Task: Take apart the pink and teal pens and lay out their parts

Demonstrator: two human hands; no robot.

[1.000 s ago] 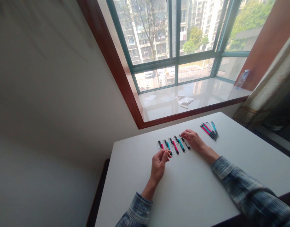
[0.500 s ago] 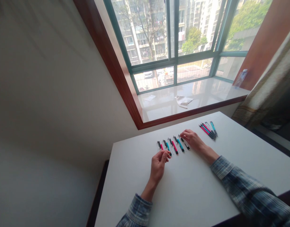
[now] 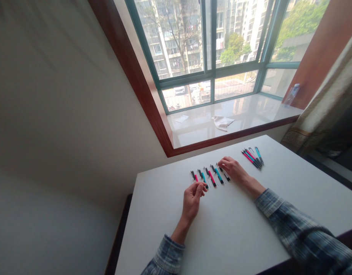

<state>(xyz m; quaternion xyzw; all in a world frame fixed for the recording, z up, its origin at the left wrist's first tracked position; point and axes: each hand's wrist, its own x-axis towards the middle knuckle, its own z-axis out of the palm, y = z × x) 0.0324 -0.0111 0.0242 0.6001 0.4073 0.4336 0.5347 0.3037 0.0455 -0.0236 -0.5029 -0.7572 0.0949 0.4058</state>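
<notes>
Laid out in a row on the smooth white worktop: slim pink-and-black plastic barrels and slim teal-and-black plastic barrels, roughly parallel, with long axes slanting from far left to near right, black ends toward the near right. At the row's near left, a bare left hand with curled grip, thumb against fingers; cannot tell whether pinching anything. By the row's far right, a bare right hand with grip bunched, pointing left; cannot tell whether pinching. Farther right, bunched pink, teal and dark plastic pens, slanting likewise, dark ends nearest.
</notes>
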